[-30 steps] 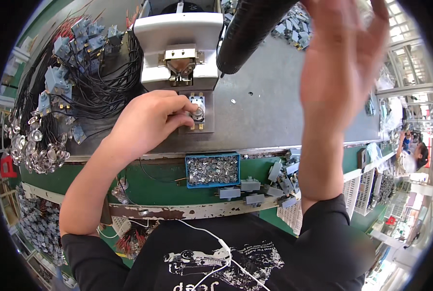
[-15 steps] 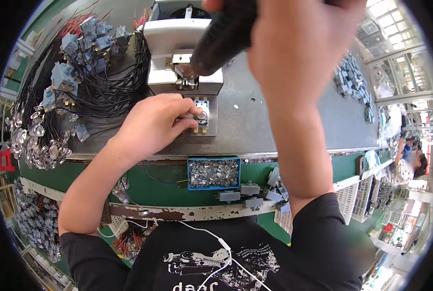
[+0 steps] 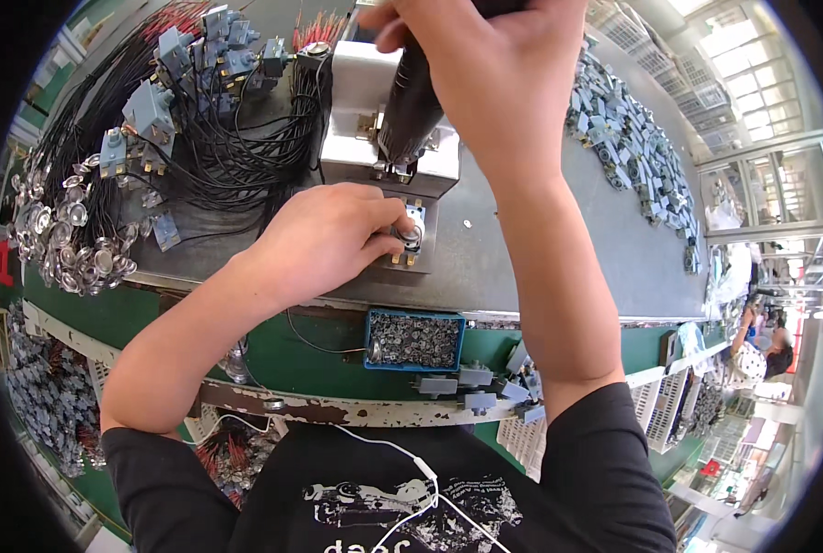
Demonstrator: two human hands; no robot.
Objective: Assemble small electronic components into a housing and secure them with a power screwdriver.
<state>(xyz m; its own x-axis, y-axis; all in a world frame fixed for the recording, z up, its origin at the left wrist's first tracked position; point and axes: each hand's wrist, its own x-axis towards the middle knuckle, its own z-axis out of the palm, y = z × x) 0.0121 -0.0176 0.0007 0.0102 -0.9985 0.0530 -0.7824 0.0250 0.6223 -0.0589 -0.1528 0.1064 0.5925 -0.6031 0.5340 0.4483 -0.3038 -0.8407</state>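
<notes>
My left hand point(image 3: 324, 241) is closed, its thumb and fingertips pinching a small round metal part point(image 3: 410, 234) on a grey block with brass terminals point(image 3: 417, 214). That block lies on a flat metal plate point(image 3: 419, 262) in front of a silver metal fixture point(image 3: 352, 164). My right hand point(image 3: 499, 88) is wrapped round a black electric screwdriver point(image 3: 411, 109), held nearly upright. Its lower end reaches down to the brass-coloured parts in the fixture's middle; the exact contact is hidden.
Black-wired grey switches point(image 3: 149, 115) and shiny metal discs point(image 3: 70, 235) crowd the left. Many loose grey switches point(image 3: 637, 161) spread along the right. A blue tray point(image 3: 415, 367) of small metal pieces stands at the near edge, with a few grey switches point(image 3: 476, 376) beside it.
The screwdriver has swung more upright and its lower end has come down into the fixture. My left hand keeps its pinch on the metal part. The whole view has shifted slightly.
</notes>
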